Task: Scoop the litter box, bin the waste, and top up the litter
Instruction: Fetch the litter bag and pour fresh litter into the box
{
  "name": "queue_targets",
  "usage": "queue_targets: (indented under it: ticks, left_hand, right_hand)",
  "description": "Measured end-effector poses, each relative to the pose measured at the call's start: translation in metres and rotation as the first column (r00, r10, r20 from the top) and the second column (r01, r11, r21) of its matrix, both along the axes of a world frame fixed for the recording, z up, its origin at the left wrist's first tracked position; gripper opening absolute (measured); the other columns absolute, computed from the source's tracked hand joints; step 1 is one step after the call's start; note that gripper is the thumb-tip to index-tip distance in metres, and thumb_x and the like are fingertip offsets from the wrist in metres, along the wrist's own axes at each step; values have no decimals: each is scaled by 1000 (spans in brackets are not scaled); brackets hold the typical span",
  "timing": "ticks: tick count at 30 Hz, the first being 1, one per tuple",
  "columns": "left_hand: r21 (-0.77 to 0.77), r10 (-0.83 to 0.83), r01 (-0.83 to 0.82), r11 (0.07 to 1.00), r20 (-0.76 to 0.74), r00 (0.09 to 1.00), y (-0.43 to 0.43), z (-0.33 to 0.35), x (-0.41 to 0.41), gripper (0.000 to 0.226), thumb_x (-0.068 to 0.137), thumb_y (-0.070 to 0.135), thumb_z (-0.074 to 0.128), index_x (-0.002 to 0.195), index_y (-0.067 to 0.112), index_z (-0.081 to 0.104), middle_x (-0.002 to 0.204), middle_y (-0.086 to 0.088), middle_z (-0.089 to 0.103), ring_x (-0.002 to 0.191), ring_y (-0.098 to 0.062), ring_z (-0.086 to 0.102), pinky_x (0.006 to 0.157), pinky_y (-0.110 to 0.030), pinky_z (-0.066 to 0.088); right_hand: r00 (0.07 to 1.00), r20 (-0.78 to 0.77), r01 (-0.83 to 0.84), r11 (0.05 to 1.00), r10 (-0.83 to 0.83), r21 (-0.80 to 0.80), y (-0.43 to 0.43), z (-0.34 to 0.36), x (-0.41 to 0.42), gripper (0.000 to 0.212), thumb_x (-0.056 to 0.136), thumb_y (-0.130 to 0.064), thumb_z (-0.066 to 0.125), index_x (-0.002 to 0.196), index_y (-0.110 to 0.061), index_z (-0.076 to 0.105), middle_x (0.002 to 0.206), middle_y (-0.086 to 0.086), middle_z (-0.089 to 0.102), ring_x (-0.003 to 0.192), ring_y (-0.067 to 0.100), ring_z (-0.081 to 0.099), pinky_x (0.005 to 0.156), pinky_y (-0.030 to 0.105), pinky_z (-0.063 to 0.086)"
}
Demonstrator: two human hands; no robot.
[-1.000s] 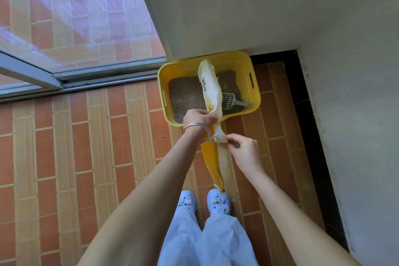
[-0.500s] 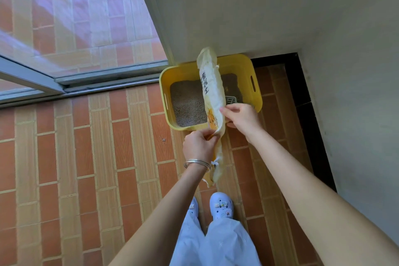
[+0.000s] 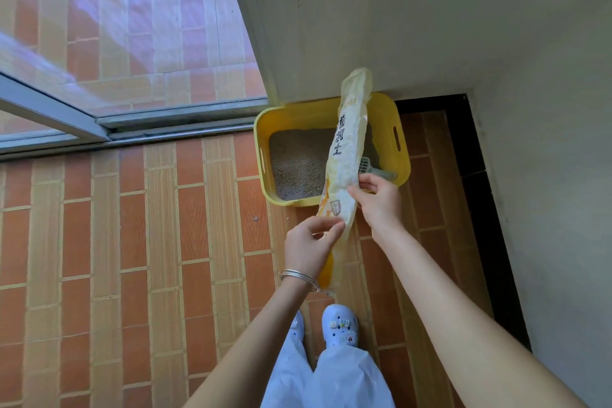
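Standing on a brick-tiled floor (image 3: pixel 132 258) beside a sliding-door track (image 3: pixel 139 129), with a plaster wall (image 3: pixel 430 26) ahead. Sitting in the corner against that wall: a yellow litter box (image 3: pixel 265 156), holding a level bed of grey litter (image 3: pixel 294 166) and a grey scoop (image 3: pixel 367 167) lying at its right side. Hanging over the box, slack and flattened: a long litter bag (image 3: pixel 347 149), far end above the box's back rim, near end trailing down toward the shoes (image 3: pixel 341 328). Right hand (image 3: pixel 377 199) pinching the bag's right edge at mid-length; left hand (image 3: pixel 311 242), bangle (image 3: pixel 299 278) at the wrist, pinching the lower edge between thumb and fingertips. Looking like the top-up step, or its tail end, since the bag seems nearly empty; no grains seen falling. Next, probably: raising the near end, keeping the mouth over the box, shaking out what remains without spilling onto the tiles.
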State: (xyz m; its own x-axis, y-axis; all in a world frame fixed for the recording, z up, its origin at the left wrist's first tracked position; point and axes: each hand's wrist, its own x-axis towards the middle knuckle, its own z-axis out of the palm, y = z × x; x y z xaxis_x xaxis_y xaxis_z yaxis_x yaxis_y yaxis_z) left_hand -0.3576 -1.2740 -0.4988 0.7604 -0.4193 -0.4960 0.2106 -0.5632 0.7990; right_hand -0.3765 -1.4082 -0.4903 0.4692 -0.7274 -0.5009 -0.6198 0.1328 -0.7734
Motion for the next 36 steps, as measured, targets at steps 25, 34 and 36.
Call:
queue_targets:
  ticks: [25, 34, 36]
  left_hand:
    - [194, 269, -272, 942, 46, 962, -78, 18, 59, 13, 84, 31, 67, 90, 21, 73, 85, 7, 70, 74, -7, 58, 71, -22, 42]
    - [-58, 422, -422, 905, -17, 907, -58, 11, 32, 9, 82, 16, 71, 74, 21, 70, 67, 12, 64, 60, 3, 57, 56, -7, 42]
    - [-91, 416, -416, 905, -16, 909, -52, 6, 24, 16, 81, 14, 71, 70, 26, 69, 65, 15, 65, 59, 2, 58, 60, -14, 47]
  right_hand:
    - [984, 79, -153, 982, 162, -111, 38, -5, -42, 13, 80, -4, 68, 91, -10, 73, 72, -16, 66, 64, -11, 59, 62, 7, 42]
    - [981, 176, 40, 975, -80, 218, 6, 6, -25, 24, 93, -22, 53, 113, -10, 62, 103, 3, 67, 98, 15, 64, 83, 30, 54]
    - [980, 193, 18, 982, -55, 188, -3, 11, -11, 28, 91, -28, 57, 115, -14, 61, 108, 2, 67, 100, 14, 64, 85, 33, 54]
